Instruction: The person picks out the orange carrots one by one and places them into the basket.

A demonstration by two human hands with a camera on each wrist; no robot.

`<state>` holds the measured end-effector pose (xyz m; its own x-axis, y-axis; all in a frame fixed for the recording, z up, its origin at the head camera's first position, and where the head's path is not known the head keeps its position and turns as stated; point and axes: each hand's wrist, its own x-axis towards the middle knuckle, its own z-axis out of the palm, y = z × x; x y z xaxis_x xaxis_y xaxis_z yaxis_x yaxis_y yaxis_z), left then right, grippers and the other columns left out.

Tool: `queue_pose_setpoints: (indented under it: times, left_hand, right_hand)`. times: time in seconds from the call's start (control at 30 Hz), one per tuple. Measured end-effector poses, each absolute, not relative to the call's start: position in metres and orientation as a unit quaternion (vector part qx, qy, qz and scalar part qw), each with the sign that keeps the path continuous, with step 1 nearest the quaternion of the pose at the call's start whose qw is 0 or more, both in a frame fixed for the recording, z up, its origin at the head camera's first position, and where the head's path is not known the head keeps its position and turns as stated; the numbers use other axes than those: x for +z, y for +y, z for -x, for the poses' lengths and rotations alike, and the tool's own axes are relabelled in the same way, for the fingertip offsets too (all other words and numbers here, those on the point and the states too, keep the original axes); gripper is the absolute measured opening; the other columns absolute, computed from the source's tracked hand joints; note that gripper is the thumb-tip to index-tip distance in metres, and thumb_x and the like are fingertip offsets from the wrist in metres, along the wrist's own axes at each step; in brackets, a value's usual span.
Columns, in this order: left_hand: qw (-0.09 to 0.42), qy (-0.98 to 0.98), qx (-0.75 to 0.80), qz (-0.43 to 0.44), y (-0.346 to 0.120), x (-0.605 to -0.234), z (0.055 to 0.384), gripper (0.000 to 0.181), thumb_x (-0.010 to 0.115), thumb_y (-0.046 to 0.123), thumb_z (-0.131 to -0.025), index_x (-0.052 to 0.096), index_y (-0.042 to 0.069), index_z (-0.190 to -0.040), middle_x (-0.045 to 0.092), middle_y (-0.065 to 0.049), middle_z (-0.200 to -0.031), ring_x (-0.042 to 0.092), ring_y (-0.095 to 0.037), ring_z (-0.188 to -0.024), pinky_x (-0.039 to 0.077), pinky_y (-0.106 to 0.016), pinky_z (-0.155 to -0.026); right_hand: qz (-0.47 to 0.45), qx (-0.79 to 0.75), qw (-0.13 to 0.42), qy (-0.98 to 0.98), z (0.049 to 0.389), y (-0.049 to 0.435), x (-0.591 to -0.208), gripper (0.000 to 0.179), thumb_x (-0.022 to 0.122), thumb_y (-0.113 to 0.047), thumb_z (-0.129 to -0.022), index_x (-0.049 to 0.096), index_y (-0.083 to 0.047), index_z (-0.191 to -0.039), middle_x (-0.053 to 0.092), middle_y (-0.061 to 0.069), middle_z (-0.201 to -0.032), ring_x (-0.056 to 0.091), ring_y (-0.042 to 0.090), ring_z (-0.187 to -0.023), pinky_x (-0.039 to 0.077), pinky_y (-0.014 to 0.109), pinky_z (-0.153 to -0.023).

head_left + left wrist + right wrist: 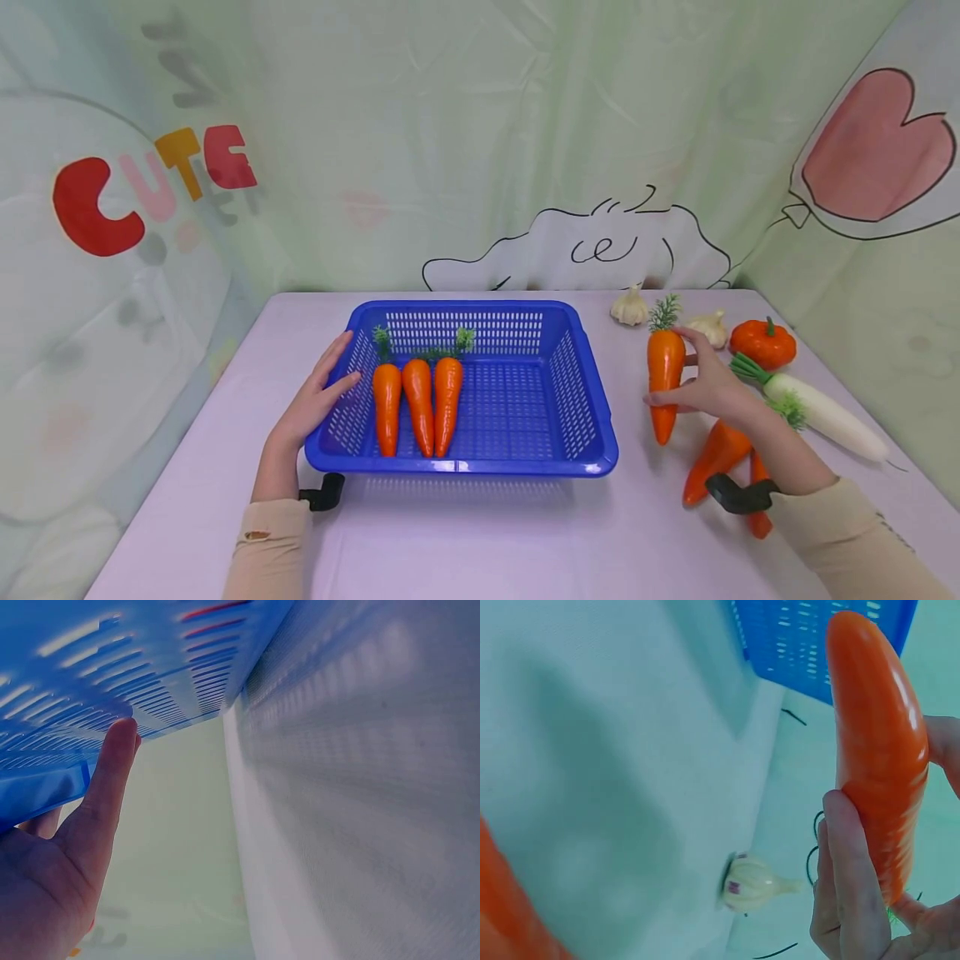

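Observation:
My left hand [318, 400] holds the left rim of a blue plastic basket [457, 467]. In the left wrist view the fingers [112, 765] lie against the slotted outer wall, with the rim between them and the thumb. Inside the basket, toward its left, three orange carrots [417, 408] with green tops lie side by side. To the right of the basket my right hand [708, 379] grips another carrot [665, 367] above the table, tip down in the head view. The right wrist view shows fingers and thumb on opposite sides of this carrot [877, 742].
More carrots [716, 462] lie under the right forearm. A white radish [825, 417], a small orange pumpkin [765, 342] and two garlic bulbs [630, 308] sit on the right of the pale table [450, 542]. Printed curtains hang behind.

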<state>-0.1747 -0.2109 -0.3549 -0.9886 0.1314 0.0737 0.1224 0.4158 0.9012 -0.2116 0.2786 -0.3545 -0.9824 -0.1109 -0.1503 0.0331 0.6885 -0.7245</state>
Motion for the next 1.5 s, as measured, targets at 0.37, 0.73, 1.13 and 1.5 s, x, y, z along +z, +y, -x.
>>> queue_pose_setpoints:
  times: [0.37, 0.73, 1.13, 1.5]
  left_hand:
    - [0.004, 0.842, 0.535, -0.072, -0.211, -0.355, 0.175, 0.064, 0.046, 0.016, -0.093, 0.014, 0.01, -0.147, 0.003, -0.014, -0.152, 0.004, -0.037, -0.137, 0.009, -0.068, -0.1]
    - [0.006, 0.84, 0.538, -0.073, -0.211, -0.357, 0.175, 0.064, 0.046, 0.017, -0.092, 0.014, 0.011, -0.147, 0.003, -0.014, -0.153, 0.005, -0.038, -0.137, 0.012, -0.068, -0.099]
    - [-0.001, 0.84, 0.537, -0.079, -0.212, -0.355, 0.175, 0.063, 0.046, 0.015, -0.093, 0.014, 0.009, -0.147, 0.004, -0.015, -0.152, 0.005, -0.038, -0.137, 0.011, -0.068, -0.1]
    - [0.001, 0.84, 0.536, -0.076, -0.211, -0.356, 0.176, 0.063, 0.046, 0.016, -0.093, 0.014, 0.009, -0.147, 0.004, -0.015, -0.152, 0.005, -0.038, -0.137, 0.01, -0.068, -0.1]
  right_hand:
    - [0.026, -0.397, 0.091, 0.913, 0.211, 0.26, -0.337, 0.117, 0.078, -0.039, -0.069, -0.007, -0.012, -0.145, 0.023, 0.036, -0.129, 0.049, 0.042, -0.098, 0.054, 0.039, -0.069]
    - [0.07, -0.42, 0.086, 0.901, 0.209, 0.236, -0.32, 0.11, 0.078, -0.027, -0.072, -0.003, -0.012, -0.145, 0.025, 0.036, -0.129, 0.053, 0.041, -0.096, 0.054, 0.041, -0.07]
    - [0.113, -0.443, 0.084, 0.886, 0.217, 0.207, -0.297, 0.106, 0.077, -0.019, -0.073, 0.001, -0.015, -0.145, 0.026, 0.033, -0.128, 0.058, 0.036, -0.091, 0.055, 0.041, -0.069]
    - [0.15, -0.461, 0.114, 0.867, 0.226, 0.175, -0.282, 0.103, 0.078, -0.014, -0.071, 0.005, -0.014, -0.143, 0.029, 0.029, -0.126, 0.058, 0.036, -0.09, 0.055, 0.039, -0.068]
